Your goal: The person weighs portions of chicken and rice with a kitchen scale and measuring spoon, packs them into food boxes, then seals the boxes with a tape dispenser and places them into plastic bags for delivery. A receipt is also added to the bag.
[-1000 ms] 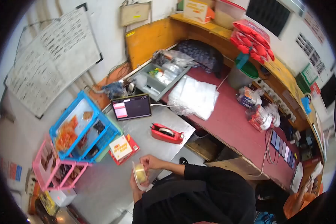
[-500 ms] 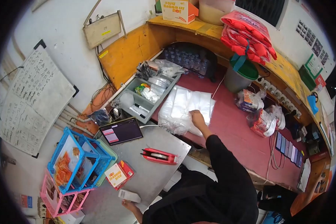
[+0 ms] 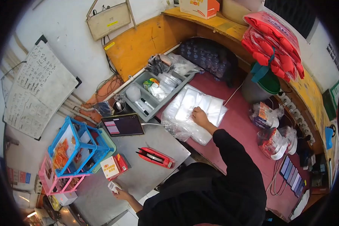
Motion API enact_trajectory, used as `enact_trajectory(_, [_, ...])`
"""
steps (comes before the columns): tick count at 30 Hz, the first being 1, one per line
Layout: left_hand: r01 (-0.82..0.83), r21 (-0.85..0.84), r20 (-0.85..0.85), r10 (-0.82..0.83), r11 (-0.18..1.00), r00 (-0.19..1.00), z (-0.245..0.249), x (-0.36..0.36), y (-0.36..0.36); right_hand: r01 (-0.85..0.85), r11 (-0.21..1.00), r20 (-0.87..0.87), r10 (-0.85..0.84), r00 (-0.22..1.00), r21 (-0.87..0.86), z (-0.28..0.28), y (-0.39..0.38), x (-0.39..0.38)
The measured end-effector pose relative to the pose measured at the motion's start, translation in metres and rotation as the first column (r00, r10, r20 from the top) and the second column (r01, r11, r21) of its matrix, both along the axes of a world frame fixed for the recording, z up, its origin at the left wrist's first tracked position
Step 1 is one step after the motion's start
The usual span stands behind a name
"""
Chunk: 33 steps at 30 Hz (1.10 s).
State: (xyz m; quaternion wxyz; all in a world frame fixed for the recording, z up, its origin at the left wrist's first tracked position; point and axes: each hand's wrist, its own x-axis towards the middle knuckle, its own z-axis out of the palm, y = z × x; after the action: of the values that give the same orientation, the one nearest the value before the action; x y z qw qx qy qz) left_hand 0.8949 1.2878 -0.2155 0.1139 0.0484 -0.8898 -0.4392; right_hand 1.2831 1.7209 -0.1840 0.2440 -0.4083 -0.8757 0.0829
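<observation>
My right hand (image 3: 200, 116) rests on a stack of clear plastic bags (image 3: 192, 107) on the dark red table, its fingers bent together against the top bag. Whether it pinches the plastic is too small to tell. Over the metal table, my left hand (image 3: 121, 193) holds a small white packet (image 3: 114, 187) with printing on it. Just beyond that packet stands a red and white box (image 3: 111, 168) with yellow lettering. A red tape dispenser (image 3: 155, 157) lies between my two hands, nearer the metal table's right edge.
A tablet (image 3: 123, 125) stands behind the metal table (image 3: 139, 177). Blue and pink baskets (image 3: 69, 150) are at left. Beyond the bags sits a grey divided tray (image 3: 139, 84). Wrapped packages (image 3: 271, 143), phones (image 3: 292, 175) and a grey bin (image 3: 254, 90) are at right.
The view has shifted and turned. My left hand has turned the white packet and brought it closer to the red and white box. My right hand is still at the bags, slightly farther onto them.
</observation>
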Motion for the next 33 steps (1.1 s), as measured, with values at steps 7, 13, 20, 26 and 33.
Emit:
enact_trajectory(7, [0.105, 0.465, -0.064, -0.085, 0.879, 0.994, 0.002, -0.017, -0.026, 0.384, 0.874, -0.606, -0.484, 0.632, -0.298, -0.001, 0.028, 0.022])
enact_trajectory(13, [0.017, 0.606, 0.0, -0.022, 0.795, 1.0, 0.095, 0.011, -0.036, -0.162, 0.658, -0.676, -0.701, 0.225, -0.736, 0.042, 0.159, 0.076])
enact_trajectory(20, [0.421, 0.221, -0.271, -0.359, 0.88, 0.893, 0.165, 0.054, 0.002, -0.033, 0.939, -0.709, -0.235, 0.665, -0.342, 0.273, -0.046, -0.043])
enact_trajectory(26, [0.944, 0.028, -0.359, -0.878, 0.329, 0.317, 0.269, 0.13, 0.096, -0.822, 0.307, -0.589, 0.582, 0.56, -0.479, 0.232, -0.198, -0.167])
enact_trajectory(33, [0.855, 0.391, -0.138, -0.897, 0.341, 0.42, 0.283, 0.117, 0.073, -0.836, 0.543, -0.341, 0.773, 0.535, -0.081, 0.277, -0.196, -0.18])
